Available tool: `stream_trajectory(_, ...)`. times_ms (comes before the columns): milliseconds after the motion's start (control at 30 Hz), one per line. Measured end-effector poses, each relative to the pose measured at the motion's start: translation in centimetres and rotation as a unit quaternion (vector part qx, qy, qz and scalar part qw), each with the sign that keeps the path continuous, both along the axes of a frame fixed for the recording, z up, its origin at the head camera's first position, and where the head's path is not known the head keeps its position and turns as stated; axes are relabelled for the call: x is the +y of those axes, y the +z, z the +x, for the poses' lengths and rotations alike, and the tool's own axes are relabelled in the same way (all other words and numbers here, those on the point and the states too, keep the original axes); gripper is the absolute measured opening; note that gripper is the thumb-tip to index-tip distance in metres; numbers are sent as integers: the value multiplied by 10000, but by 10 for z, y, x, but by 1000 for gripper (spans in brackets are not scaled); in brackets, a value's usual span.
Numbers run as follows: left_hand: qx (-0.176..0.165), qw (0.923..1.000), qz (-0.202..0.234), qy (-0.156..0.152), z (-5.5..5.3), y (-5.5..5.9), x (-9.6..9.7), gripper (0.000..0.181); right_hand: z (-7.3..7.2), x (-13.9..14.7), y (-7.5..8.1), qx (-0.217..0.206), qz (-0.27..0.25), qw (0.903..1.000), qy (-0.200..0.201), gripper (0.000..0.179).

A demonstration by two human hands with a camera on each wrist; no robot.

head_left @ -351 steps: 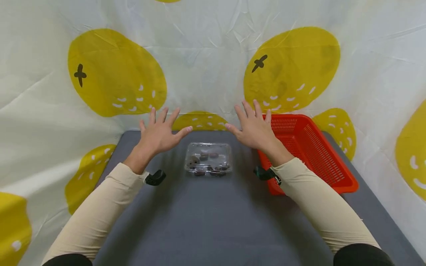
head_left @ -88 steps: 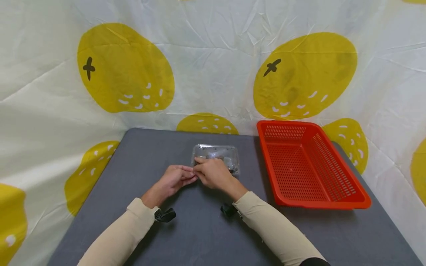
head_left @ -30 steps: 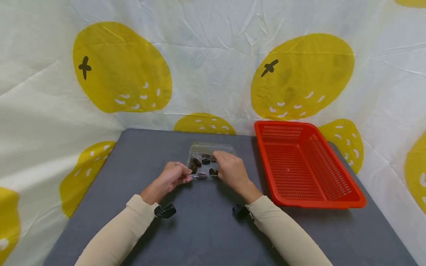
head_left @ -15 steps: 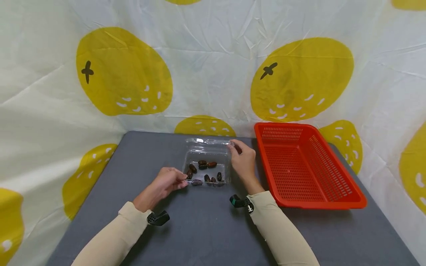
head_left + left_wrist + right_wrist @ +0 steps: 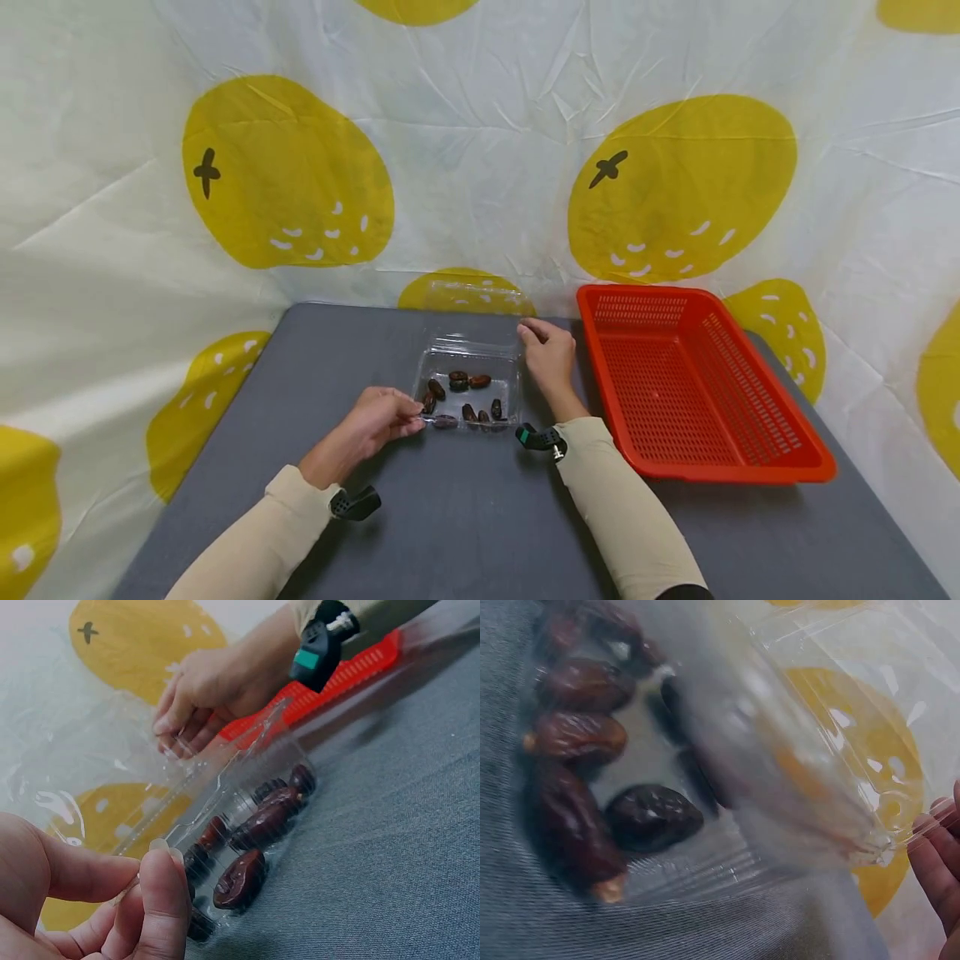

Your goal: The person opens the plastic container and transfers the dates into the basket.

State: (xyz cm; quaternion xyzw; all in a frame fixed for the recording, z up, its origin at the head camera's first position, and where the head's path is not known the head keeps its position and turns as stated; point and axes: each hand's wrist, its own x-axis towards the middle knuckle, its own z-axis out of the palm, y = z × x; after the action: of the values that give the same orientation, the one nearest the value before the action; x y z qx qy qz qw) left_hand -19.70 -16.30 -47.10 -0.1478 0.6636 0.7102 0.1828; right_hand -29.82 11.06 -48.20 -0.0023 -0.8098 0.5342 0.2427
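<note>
A clear plastic clamshell box [image 5: 459,400] stands near the table's far middle with its lid [image 5: 480,291] raised at the back. Several dark brown dates [image 5: 480,382] lie scattered in it. At the front left corner, my left hand [image 5: 375,423] pinches the box's rim between thumb and fingers, plainly seen in the left wrist view. My right hand [image 5: 551,358] pinches the right side of the lid near the hinge. In the right wrist view the lid partly blurs over the dates [image 5: 654,817].
A red perforated plastic basket [image 5: 795,454] stands on the right of the grey table [image 5: 450,525]. A white curtain [image 5: 480,183] with yellow fruit prints hangs behind the table's far edge.
The lid has swung up and back from the box, with my right hand going rightward and away on its edge. My left hand stays at the front left corner.
</note>
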Motion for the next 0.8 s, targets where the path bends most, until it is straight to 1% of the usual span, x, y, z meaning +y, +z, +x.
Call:
stream_trajectory(133, 18, 10000, 29, 24, 2, -1, 1, 3, -7, -1, -3, -247, -135, 9996, -39, 17)
stream_trajectory(267, 0, 10000, 86, 38, 3, -1, 2, 4, -12, -3, -4, -538, -504, 9973, 56, 18)
stream_trajectory(333, -10, 9999, 110, 46, 4, -1, 3, 7, -14, -4, -6, -689, -634, 9956, 38, 18)
stream_trajectory(500, -42, 9999, 110, 69, 5, 0, 3, 3, -16, -4, -9, -1046, -1174, 9872, 279, 20)
stream_trajectory(567, -48, 9999, 86, 68, 5, -1, 2, 3, -16, -5, -11, -1185, -1366, 9825, 449, 22)
stream_trajectory(633, -41, 9999, 73, 54, 6, -1, 1, 2, -15, -5, -15, -1315, -1274, 9818, 502, 25)
stream_trajectory(800, -26, 10000, 82, 39, 6, 0, 1, 4, -13, -6, -21, -1551, -734, 9840, 478, 32)
